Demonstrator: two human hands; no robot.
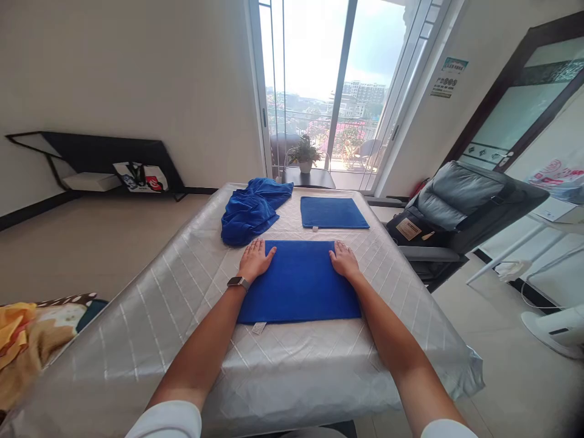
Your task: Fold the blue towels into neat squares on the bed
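Observation:
A blue cloth [298,283], folded into a flat rectangle, lies in front of me with a small white label at its near edge. My left hand [256,258] rests on its far left corner, thumb spread from the fingers. On the far right corner lies my right hand [344,258], its fingers stretched out flat. Just beyond is a second folded blue cloth [334,213], smaller and also labelled. A crumpled blue cloth [253,210] sits in a heap past my left hand.
A silvery quilted cover [182,304] spreads over the table. To the right stands a dark armchair [456,201] with a bag on it. A potted plant [305,155] is beyond the far edge. Patterned fabrics [41,328] are piled at the left.

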